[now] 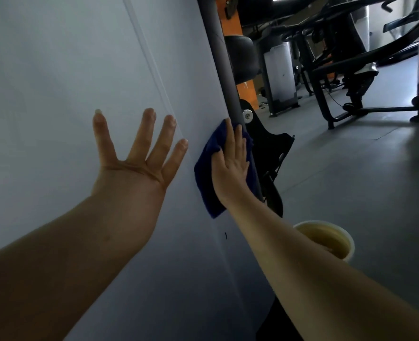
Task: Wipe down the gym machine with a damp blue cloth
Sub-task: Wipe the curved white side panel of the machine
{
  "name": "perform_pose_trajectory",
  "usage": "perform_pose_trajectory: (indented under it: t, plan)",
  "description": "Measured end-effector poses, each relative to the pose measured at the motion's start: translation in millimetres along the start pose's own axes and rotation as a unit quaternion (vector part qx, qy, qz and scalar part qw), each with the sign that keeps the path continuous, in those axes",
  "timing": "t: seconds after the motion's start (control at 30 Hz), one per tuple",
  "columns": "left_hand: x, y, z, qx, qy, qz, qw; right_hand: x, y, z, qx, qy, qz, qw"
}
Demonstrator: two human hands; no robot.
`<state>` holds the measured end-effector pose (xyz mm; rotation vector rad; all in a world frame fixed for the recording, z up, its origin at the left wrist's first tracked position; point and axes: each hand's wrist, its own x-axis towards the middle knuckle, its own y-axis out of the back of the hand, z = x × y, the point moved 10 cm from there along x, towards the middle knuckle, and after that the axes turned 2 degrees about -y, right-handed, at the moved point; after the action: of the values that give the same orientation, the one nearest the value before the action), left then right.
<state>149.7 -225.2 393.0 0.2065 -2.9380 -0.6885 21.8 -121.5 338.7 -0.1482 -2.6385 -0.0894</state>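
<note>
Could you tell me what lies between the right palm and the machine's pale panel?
The blue cloth, pressed flat by the right hand against the panel, as the head view shows.

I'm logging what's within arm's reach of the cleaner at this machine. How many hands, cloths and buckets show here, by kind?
Hands: 2, the left hand spread open against the pale panel, the right hand pressing flat on the cloth.
Blue cloth: 1, against the panel edge by the dark post.
Bucket: 1, on the floor below the right arm.
Total: 4.

Both hands flat, fingers straight: left (134, 153) splayed, right (231, 158) pressing.
</note>
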Motion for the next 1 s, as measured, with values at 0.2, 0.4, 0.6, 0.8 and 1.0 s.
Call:
perform_pose_trajectory:
  t: [0.2, 0.4, 0.6, 0.8, 1.0]
  plan:
    - [-0.6, -3.9, 28.2, -0.028, 0.010, 0.043, 0.999, -118.7, -37.8, 44.5, -0.054, 0.089, -0.005, 0.995]
    - [13.7, -4.7, 35.9, -0.024, 0.033, 0.057, 0.998, -74.8, -7.6, 69.9, -0.049, 0.094, 0.096, 0.990]
    - [11.4, -10.1, 47.7, -0.005, 0.031, 0.083, 0.996, -141.0, -39.1, 94.3, -0.040, 0.090, 0.049, 0.994]
    - [11.4, -25.0, 90.4, -0.016, -0.004, 0.069, 0.997, -109.2, -16.9, 114.3, -0.021, 0.068, 0.062, 0.996]
    - [12.8, -23.5, 92.3, -0.027, 0.010, 0.095, 0.995, -131.9, -24.7, 115.6, -0.062, 0.147, 0.026, 0.987]
